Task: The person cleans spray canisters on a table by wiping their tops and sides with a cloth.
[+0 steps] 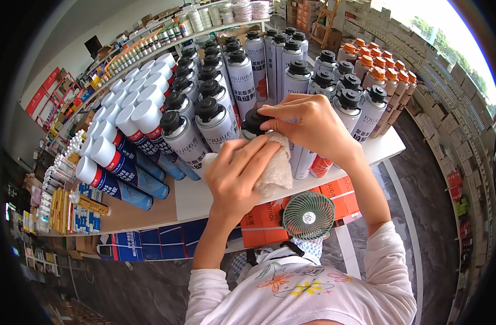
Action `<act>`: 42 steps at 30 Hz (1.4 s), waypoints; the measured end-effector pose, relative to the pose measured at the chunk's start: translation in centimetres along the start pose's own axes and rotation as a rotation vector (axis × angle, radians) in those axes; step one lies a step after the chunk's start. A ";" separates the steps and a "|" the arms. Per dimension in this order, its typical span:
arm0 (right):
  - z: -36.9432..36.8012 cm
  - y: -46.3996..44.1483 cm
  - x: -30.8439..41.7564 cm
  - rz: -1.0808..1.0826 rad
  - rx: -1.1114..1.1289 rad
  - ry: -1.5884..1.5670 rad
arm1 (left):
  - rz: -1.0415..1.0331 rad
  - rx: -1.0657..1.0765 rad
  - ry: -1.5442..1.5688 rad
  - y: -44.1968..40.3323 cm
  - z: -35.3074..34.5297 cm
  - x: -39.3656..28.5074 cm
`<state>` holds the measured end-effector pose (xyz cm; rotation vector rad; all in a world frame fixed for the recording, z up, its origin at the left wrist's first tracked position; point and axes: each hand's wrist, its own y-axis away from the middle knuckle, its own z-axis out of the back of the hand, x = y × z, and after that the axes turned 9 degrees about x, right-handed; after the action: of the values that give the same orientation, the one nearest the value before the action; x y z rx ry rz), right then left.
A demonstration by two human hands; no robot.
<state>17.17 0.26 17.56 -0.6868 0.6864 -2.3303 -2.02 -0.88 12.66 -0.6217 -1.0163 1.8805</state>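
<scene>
A light beige cloth point(275, 167) is bunched under my left hand point(237, 172), whose fingers are wrapped over it against a spray can. The can's black cap point(254, 122) shows between my hands, and its body is mostly hidden by the cloth. My right hand point(308, 122) reaches over from the right, with its thumb and fingertips pinching the edge of that cap. White cans with black caps point(213, 122) stand in rows just left of and behind my hands. To the right of my right hand are more of them point(348, 108).
Blue cans with white caps point(110, 154) fill the table's left part. Orange-capped cans point(375, 77) stand at the right. Yellow tubes point(61, 208) are at the far left. A green fan point(308, 215) is at my waist, before orange boxes point(262, 222) below the table edge point(383, 150).
</scene>
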 end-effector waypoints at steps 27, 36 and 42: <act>0.4 -1.8 -0.3 0.055 0.258 -0.214 | -0.012 -0.029 -0.172 1.0 2.4 1.5; -0.2 -1.1 0.8 -0.028 0.184 -0.216 | -0.052 0.092 0.194 3.3 2.9 1.9; 0.3 -1.3 1.2 0.008 0.226 -0.140 | 0.057 -0.032 0.187 4.7 2.6 2.0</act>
<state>16.00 0.32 18.92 -0.7322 0.3562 -2.2818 -7.07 -1.44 10.08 -0.8371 -0.9170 1.8198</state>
